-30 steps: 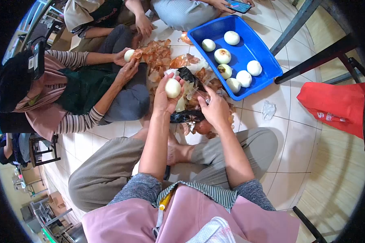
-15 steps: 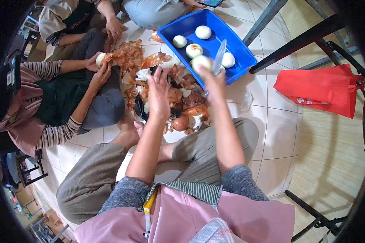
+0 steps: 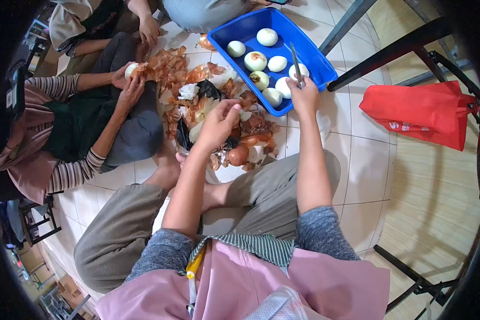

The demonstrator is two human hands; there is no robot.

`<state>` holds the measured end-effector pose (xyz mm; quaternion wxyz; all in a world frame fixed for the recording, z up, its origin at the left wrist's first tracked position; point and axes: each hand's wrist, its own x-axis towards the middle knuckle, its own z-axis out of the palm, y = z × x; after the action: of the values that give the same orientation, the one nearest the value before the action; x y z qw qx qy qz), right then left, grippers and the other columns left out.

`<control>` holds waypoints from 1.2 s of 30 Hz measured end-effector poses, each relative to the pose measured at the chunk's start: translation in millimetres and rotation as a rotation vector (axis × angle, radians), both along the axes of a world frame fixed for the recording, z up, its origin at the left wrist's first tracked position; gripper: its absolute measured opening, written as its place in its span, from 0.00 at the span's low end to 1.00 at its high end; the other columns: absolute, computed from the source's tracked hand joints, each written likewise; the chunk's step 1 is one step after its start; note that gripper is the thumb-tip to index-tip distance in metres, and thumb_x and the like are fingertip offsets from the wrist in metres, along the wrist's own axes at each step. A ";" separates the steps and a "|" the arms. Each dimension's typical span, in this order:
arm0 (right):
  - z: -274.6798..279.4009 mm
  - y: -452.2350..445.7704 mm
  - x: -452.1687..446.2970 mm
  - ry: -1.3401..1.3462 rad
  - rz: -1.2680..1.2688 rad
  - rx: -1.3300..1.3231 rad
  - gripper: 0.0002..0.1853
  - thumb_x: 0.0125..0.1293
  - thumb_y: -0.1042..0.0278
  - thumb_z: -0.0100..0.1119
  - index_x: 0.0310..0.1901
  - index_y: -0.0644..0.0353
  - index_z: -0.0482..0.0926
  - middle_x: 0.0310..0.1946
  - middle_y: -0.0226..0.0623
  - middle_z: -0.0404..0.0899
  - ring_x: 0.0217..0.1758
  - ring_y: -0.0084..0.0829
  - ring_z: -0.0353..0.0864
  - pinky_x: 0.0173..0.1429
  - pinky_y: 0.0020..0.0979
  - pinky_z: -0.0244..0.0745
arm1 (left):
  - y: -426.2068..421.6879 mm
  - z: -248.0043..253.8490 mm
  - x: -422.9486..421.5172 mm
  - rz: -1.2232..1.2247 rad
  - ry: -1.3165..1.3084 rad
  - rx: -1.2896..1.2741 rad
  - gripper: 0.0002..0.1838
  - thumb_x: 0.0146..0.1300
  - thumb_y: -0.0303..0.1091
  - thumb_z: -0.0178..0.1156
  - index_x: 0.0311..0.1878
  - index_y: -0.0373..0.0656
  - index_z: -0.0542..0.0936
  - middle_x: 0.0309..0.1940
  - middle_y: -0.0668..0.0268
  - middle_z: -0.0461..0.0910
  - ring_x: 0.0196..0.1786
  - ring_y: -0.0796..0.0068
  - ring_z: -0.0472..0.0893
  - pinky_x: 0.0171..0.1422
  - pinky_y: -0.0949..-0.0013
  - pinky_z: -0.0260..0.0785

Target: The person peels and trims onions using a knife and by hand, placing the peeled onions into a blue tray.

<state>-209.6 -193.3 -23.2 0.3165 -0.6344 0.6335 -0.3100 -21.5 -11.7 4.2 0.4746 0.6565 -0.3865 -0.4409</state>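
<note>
My right hand [image 3: 304,97] grips a knife [image 3: 295,61] over the near right part of a blue plastic tub [image 3: 321,88], its blade pointing up and away from me. Several peeled onions [image 3: 266,37] lie in the tub, some below and beside this hand. My left hand [image 3: 217,127] hovers over a heap of brown onion skins [image 3: 256,125], fingers curled in and thumb close to the index finger. Nothing shows between those fingers. An unpeeled brown onion [image 3: 237,156] sits at the near side of the heap.
At the left, a seated person's hands [image 3: 128,88] hold a partly peeled onion [image 3: 132,70]. Another person's hand [image 3: 150,31] hangs near the skins. A red bag [image 3: 416,114] stands at the right by dark metal table legs [image 3: 389,56]. Black plastic [image 3: 210,90] lies among the skins.
A peeled onion that was between my hands over the tub now lies among the others in it. My left hand has gone from spread to curled. My right hand still has the knife.
</note>
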 end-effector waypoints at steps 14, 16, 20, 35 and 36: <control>-10.2 3.0 1.1 -0.636 0.038 0.041 0.13 0.70 0.63 0.64 0.51 0.61 0.82 0.31 0.26 0.84 0.21 0.09 0.59 0.23 0.19 0.51 | -240.4 -81.0 44.1 -0.366 -1.050 -0.028 0.21 0.63 0.31 0.59 0.59 0.38 0.77 0.55 0.48 0.79 0.57 0.47 0.79 0.63 0.52 0.72; -8.5 0.8 -7.3 -0.660 0.021 0.076 0.14 0.71 0.64 0.63 0.52 0.63 0.82 0.34 0.29 0.84 0.30 0.15 0.70 0.34 0.20 0.61 | -255.0 -91.0 45.0 -0.465 -1.106 0.057 0.21 0.64 0.31 0.58 0.60 0.38 0.75 0.55 0.48 0.79 0.56 0.48 0.80 0.61 0.51 0.73; -7.9 -6.0 -20.5 -0.634 -0.045 0.156 0.13 0.71 0.64 0.63 0.52 0.61 0.82 0.34 0.27 0.83 0.32 0.12 0.69 0.34 0.19 0.59 | -269.2 -102.5 41.2 -0.509 -1.118 0.180 0.24 0.64 0.35 0.60 0.63 0.38 0.73 0.58 0.46 0.77 0.57 0.50 0.81 0.62 0.55 0.73; -13.3 -7.5 -33.3 -0.719 -0.076 0.130 0.13 0.71 0.65 0.61 0.52 0.62 0.82 0.32 0.29 0.83 0.36 0.16 0.75 0.45 0.22 0.67 | -246.5 -82.7 19.4 -0.304 -0.923 0.475 0.73 0.33 0.57 0.82 0.78 0.39 0.47 0.66 0.39 0.69 0.62 0.47 0.79 0.65 0.58 0.75; -20.3 -9.2 -34.6 -0.730 -0.074 0.124 0.13 0.71 0.65 0.61 0.52 0.62 0.82 0.32 0.29 0.83 0.36 0.16 0.75 0.45 0.22 0.67 | -243.5 -82.7 17.6 -0.293 -0.966 0.392 0.74 0.34 0.58 0.81 0.78 0.33 0.47 0.60 0.36 0.73 0.59 0.44 0.80 0.63 0.55 0.75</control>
<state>-244.3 -202.4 -43.5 0.5481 -0.4382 0.5191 -0.4880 -4.0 -255.2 -78.5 0.0451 0.7997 -0.5589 -0.2144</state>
